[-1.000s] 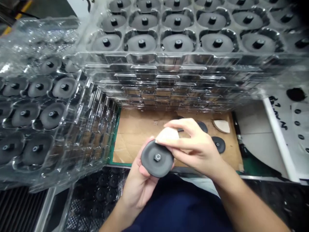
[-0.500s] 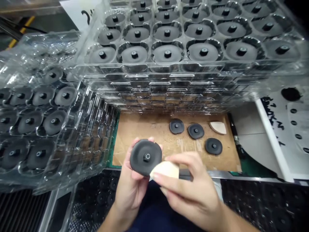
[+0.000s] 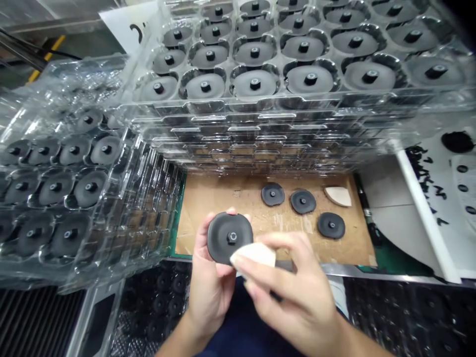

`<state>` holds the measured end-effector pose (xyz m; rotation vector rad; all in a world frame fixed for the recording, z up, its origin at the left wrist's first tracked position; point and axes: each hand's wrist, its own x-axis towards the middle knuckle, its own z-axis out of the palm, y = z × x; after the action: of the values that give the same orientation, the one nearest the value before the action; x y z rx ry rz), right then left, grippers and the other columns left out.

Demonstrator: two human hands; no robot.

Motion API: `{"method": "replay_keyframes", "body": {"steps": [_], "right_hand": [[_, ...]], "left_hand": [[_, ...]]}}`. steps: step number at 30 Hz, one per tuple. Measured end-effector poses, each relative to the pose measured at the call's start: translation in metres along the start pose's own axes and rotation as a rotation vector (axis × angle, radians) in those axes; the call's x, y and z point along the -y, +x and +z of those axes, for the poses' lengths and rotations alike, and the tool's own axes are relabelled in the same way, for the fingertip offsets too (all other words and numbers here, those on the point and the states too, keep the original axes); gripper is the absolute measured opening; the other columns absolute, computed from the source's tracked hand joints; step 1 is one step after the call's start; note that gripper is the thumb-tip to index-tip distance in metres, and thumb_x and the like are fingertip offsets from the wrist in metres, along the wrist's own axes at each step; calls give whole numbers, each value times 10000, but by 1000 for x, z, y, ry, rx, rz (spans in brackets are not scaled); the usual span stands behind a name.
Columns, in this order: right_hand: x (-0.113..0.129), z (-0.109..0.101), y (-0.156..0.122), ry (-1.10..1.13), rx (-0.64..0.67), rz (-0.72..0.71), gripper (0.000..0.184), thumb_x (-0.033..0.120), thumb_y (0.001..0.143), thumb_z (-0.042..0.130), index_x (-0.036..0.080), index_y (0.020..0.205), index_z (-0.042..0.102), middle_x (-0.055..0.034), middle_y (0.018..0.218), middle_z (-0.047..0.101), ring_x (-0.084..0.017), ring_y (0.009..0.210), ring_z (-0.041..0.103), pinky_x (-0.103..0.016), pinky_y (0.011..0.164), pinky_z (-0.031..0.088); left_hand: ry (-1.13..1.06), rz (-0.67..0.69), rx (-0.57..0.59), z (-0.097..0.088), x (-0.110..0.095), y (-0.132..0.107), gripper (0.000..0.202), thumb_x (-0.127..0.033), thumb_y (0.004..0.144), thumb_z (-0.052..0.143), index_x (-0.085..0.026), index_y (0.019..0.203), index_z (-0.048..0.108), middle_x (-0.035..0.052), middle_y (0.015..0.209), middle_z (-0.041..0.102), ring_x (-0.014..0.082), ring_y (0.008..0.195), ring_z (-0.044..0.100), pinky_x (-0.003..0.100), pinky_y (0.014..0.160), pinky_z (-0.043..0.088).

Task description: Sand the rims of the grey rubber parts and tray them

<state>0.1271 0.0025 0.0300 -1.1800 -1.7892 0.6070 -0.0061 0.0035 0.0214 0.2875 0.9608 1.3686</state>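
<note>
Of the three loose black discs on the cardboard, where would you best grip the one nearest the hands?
Probably from above, by its thin outer rim: the loose disc lies flat on the cardboard, central nut up, with bare board around it. The other two discs sit apart behind it.

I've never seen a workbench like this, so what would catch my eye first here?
Front and centre, the left hand holds up a black rubber disc with a metal nut at its middle, while the right hand presses a pale pad to its lower edge. Behind and to the left rise stacks of clear plastic trays filled with similar discs; three loose discs lie on the brown board.
</note>
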Motion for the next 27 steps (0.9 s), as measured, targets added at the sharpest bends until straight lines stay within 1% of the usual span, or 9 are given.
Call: {"method": "replay_keyframes", "body": {"steps": [3,6,9,13,15,18,21,24,27], "right_hand": [[-11,1,5,4,17,-16,232,160,839,566,245,997,714,-62,996,609,-191,918,550,-337,771,492],[-21,0,15,-39,-9,69,255,171,871,552,257,1073,682,-46,1021,633,-192,969,552,-361,843,462],[-14,2,18,-33,-4,27,270,205,897,519,239,1126,659,-69,1116,612,-212,1035,528,-396,892,441],[0,8,14,-36,110,-34,254,207,901,505,239,1081,682,-82,1061,629,-208,932,552,-378,770,485],[3,12,16,-24,118,-71,236,219,905,503,231,1034,701,-80,1032,641,-200,905,562,-374,760,485],[1,14,18,30,67,-115,241,208,910,494,208,1031,702,-90,1083,618,-200,975,552,-379,832,469],[-10,11,9,72,78,-45,256,183,893,522,217,1096,674,-83,1107,594,-202,1029,531,-368,865,458],[-27,4,-1,51,117,108,263,191,883,547,263,1107,664,-51,1047,619,-189,987,552,-349,837,464],[-34,-4,0,20,19,237,294,168,884,548,302,1126,649,-33,1078,618,-185,1005,554,-361,869,445]], "left_hand": [[25,-13,-21,-2,2,1,539,-200,515,844,-353,992,646,-46,1069,694,183,971,653,240,824,521],[44,1,-58,-4,5,2,526,-200,523,840,-325,1000,660,-23,1071,702,166,980,647,191,802,513],[26,-42,-65,-4,5,1,520,-174,539,827,-330,1006,659,-28,1064,700,155,985,641,178,789,511],[73,-97,-120,-9,2,4,534,-135,644,738,-324,1123,595,7,1146,665,150,932,646,175,702,525],[70,-58,-130,-10,-1,7,561,-115,669,706,-330,1168,568,8,1169,651,141,920,647,160,686,522],[37,39,-76,-6,-6,10,513,-133,675,716,-369,1115,602,-36,1146,662,146,953,650,173,746,532],[34,41,-11,-4,-10,12,510,-132,612,771,-365,1047,642,-46,1114,684,179,967,660,218,790,544],[15,-14,-36,-8,-8,13,493,-136,610,771,-342,1043,656,-23,1108,697,181,963,669,211,822,528],[-6,-37,-48,-11,-3,13,484,-139,613,763,-340,1040,659,-19,1090,704,176,970,666,186,807,523]]}}
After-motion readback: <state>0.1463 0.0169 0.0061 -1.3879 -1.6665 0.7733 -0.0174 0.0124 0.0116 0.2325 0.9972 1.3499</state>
